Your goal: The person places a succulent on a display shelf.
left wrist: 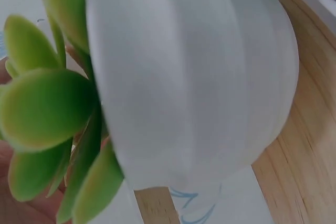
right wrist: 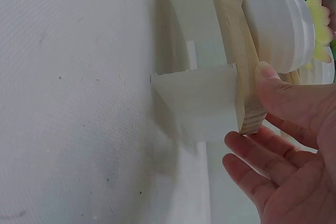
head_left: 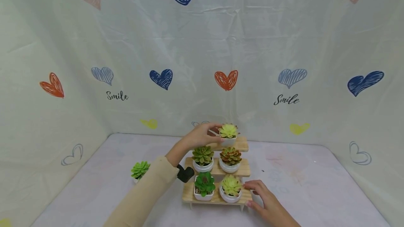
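Note:
On the top tier of a three-tier wooden plant stand (head_left: 217, 203), my left hand (head_left: 202, 136) grips a small potted succulent (head_left: 228, 131) with pale yellow-green leaves and a white pot. My right hand (head_left: 264, 199) holds the right end of the lowest tier. In the right wrist view, the thumb (right wrist: 269, 72) lies against the edge of the wooden board (right wrist: 247, 82), with the other fingers around its end. A white ribbed pot (left wrist: 194, 77) with a green succulent (left wrist: 47, 108) fills much of the left wrist view, hiding most of the left hand.
The middle tier bears a green succulent (head_left: 203, 155) and a reddish one (head_left: 230, 156). Below them stand a dark green succulent (head_left: 204, 184) and a yellow-green one (head_left: 231, 185). Another green potted succulent (head_left: 140, 169) sits on the white table (head_left: 300, 185), partly behind the left sleeve (head_left: 148, 192).

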Demonstrator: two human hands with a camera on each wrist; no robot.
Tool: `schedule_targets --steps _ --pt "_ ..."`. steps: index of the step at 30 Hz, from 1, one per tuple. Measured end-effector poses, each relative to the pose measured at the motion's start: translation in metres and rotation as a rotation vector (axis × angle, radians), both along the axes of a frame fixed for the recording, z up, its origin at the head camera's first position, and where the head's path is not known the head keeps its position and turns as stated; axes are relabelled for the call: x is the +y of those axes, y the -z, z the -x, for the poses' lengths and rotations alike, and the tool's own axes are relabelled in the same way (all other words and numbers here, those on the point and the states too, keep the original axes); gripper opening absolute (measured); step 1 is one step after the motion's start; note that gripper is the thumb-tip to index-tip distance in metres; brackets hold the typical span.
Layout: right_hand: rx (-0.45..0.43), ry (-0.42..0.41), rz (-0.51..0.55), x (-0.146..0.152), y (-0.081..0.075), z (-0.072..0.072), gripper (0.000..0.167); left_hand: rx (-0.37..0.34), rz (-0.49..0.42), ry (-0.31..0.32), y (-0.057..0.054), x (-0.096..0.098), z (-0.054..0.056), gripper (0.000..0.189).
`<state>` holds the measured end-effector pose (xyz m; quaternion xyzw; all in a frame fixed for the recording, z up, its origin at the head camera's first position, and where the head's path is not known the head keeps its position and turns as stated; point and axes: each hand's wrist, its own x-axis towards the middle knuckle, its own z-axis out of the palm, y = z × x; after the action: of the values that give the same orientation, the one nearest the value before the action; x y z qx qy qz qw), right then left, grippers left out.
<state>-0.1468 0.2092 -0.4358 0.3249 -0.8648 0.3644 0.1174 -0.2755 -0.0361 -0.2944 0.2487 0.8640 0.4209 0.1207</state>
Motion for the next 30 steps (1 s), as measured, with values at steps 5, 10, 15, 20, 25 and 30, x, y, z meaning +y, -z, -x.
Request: schedule_targets --steps 5,10,15,20,25,30 --pt "-0.031 0.009 -0.01 0.001 0.001 0.0 0.035 0.009 0.031 0.012 -0.001 -0.001 -0.004 0.055" --pt "-0.052 0.006 -0.015 0.003 0.001 -0.001 0.035 0.058 0.073 -0.007 -0.007 -0.014 -0.017 0.057" --pt "-0.056 0.004 -0.008 0.003 0.002 0.0 0.036 0.177 0.058 -0.064 -0.01 -0.044 -0.04 0.047" --pt "-0.045 0.011 -0.011 0.002 0.004 0.001 0.037 0.3 0.075 -0.168 0.003 -0.081 -0.058 0.042" --pt "-0.025 0.013 -0.005 0.001 0.006 0.001 0.036 0.349 0.073 -0.267 0.018 -0.122 -0.073 0.042" --pt "-0.023 0.018 0.005 0.0 0.008 0.0 0.036 0.347 0.081 -0.373 0.029 -0.157 -0.087 0.041"
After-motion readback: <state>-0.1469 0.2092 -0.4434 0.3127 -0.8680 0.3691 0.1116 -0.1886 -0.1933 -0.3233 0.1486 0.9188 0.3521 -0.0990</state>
